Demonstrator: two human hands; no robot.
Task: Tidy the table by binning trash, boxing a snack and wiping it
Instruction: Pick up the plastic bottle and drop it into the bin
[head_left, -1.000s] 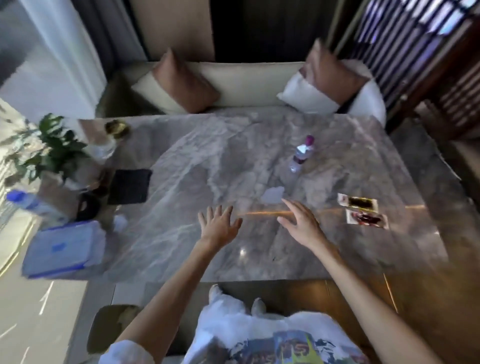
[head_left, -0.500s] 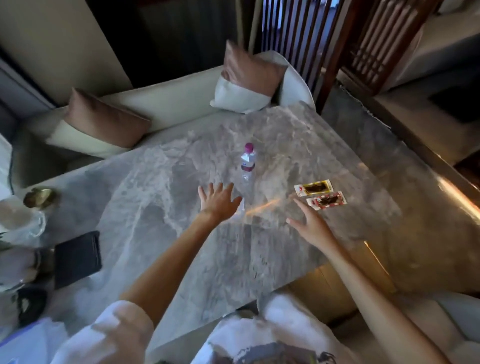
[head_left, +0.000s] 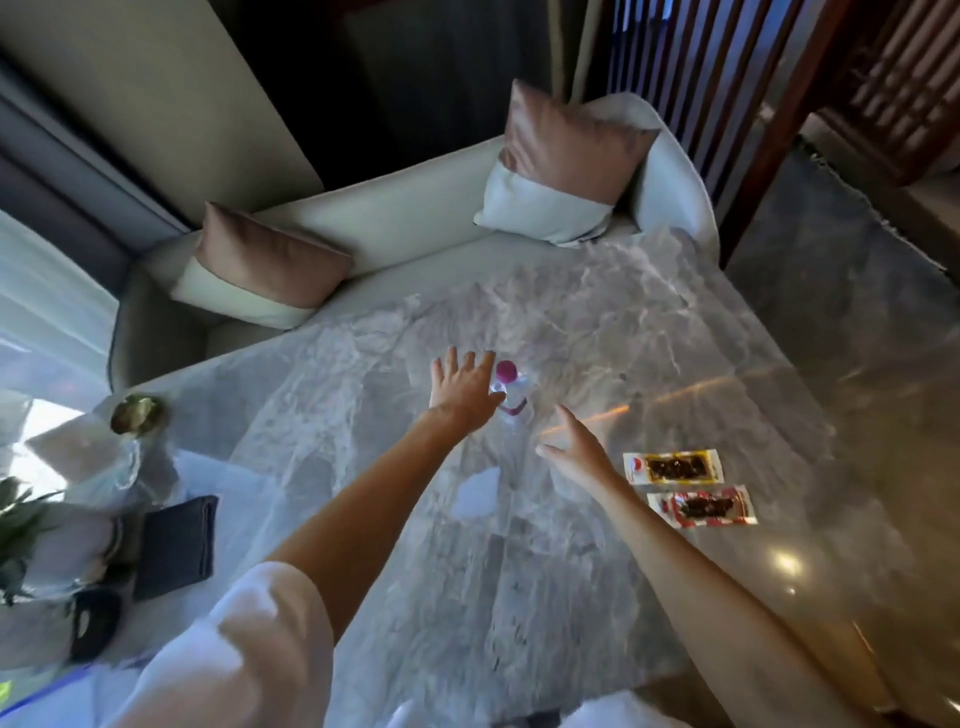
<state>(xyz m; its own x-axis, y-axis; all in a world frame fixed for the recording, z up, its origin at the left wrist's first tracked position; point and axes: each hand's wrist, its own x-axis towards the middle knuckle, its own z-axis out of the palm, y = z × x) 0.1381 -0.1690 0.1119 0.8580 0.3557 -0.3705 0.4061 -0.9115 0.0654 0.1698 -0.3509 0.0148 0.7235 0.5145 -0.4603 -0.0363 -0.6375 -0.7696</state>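
Note:
A small clear water bottle (head_left: 511, 397) with a pink cap stands near the middle of the grey marble table (head_left: 649, 338). My left hand (head_left: 462, 389) is stretched out with fingers spread, its thumb side right against the bottle. My right hand (head_left: 576, 449) hovers open just right of and nearer than the bottle. Two snack packets lie flat to the right: one with a yellow edge (head_left: 674, 467), one red (head_left: 701, 506). A small pale scrap (head_left: 475, 493) lies on the table between my forearms.
A dark folded cloth (head_left: 174, 545) lies at the table's left side, beside a plant (head_left: 21, 525), a brass dish (head_left: 136, 414) and clear bags. A cream sofa (head_left: 395, 228) with two cushions runs along the far edge. A blue-edged box corner (head_left: 31, 696) shows at lower left.
My left hand has reached forward from the table's middle up to the bottle. My right hand has drifted left, away from the snack packets. The view has swung right.

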